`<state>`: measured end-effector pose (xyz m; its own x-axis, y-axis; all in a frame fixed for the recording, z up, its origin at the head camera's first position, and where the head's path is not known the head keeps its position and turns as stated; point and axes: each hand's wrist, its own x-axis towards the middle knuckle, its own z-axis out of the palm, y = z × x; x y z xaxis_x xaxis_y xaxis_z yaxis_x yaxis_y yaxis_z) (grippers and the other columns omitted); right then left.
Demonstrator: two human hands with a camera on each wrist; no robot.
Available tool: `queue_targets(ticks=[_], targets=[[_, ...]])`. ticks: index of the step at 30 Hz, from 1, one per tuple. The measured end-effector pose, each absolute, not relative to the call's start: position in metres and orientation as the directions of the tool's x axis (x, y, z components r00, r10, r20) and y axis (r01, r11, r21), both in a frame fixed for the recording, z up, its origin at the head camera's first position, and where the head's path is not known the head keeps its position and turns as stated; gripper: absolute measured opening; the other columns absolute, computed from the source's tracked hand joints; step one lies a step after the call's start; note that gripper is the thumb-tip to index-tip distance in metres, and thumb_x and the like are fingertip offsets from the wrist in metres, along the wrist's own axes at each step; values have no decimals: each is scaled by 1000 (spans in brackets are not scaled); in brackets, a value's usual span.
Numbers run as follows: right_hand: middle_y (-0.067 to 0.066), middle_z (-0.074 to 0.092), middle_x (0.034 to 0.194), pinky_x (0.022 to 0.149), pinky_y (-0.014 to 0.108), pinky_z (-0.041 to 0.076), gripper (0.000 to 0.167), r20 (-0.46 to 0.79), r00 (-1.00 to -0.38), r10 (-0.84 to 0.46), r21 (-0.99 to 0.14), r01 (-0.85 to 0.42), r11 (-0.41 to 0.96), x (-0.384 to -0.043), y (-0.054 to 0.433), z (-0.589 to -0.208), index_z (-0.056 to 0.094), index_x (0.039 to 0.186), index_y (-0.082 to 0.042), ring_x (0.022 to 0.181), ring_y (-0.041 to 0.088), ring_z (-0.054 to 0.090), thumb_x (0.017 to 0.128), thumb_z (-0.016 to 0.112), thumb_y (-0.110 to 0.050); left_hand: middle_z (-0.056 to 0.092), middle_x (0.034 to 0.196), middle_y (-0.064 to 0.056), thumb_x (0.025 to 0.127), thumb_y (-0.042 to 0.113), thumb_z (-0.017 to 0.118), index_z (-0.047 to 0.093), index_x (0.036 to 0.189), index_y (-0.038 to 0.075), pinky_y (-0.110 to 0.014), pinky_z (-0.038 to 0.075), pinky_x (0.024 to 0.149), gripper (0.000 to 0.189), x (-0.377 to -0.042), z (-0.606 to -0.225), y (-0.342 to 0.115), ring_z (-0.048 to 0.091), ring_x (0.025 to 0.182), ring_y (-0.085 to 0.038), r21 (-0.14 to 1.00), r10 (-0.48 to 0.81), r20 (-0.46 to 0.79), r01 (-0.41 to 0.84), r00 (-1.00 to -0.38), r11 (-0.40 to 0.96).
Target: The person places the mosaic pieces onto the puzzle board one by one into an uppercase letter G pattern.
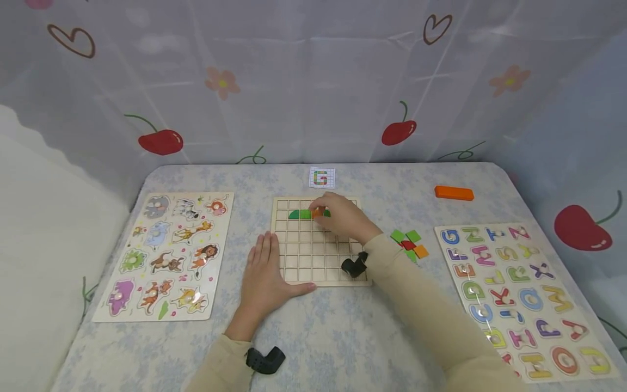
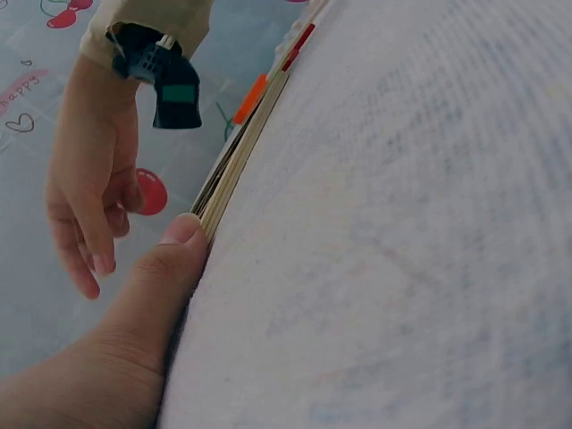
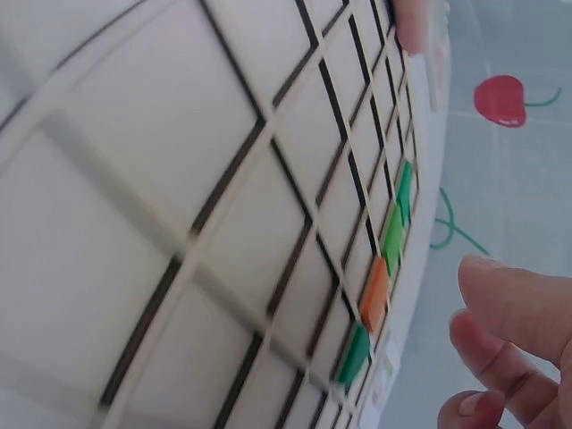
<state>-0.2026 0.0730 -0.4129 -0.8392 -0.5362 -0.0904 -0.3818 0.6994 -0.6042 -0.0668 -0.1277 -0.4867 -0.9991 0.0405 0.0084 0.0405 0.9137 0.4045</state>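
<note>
A wooden grid board lies on the table. In a row of its upper squares sit a rounded dark green tile, a light green tile, an orange tile and another dark green tile. My right hand hovers just over the right end of this row; its bent fingers are apart with nothing between them. Along the board's left edge rests my left hand, fingers straight, while its thumb touches the near edge.
Several loose tiles in green, red and orange lie right of the board. A small pattern card is behind it. An animal puzzle lies left, a letter puzzle right, and an orange bar at the back right.
</note>
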Motion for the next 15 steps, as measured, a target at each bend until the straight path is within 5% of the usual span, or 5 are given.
queue_targets(ticks=[9,15], targets=[[5,61,108,82,36,50,29,-143,-907,-395,-555,-257,791,-185,144,-401,66,125,-14,96,24,53,96,65,-18,6,168,-14,55,98,54,7,159,3,-48,11,127,149,-67,-486,-128,1,156,-29,413,39,-3,34,-999,910],[11,62,110,66,31,48,31,-192,-928,-320,-515,-182,837,-179,202,-403,64,126,-10,80,24,50,96,64,-15,7,168,-15,56,96,58,9,159,2,-48,11,127,148,-66,-486,-127,3,156,-29,424,45,12,46,-999,904]])
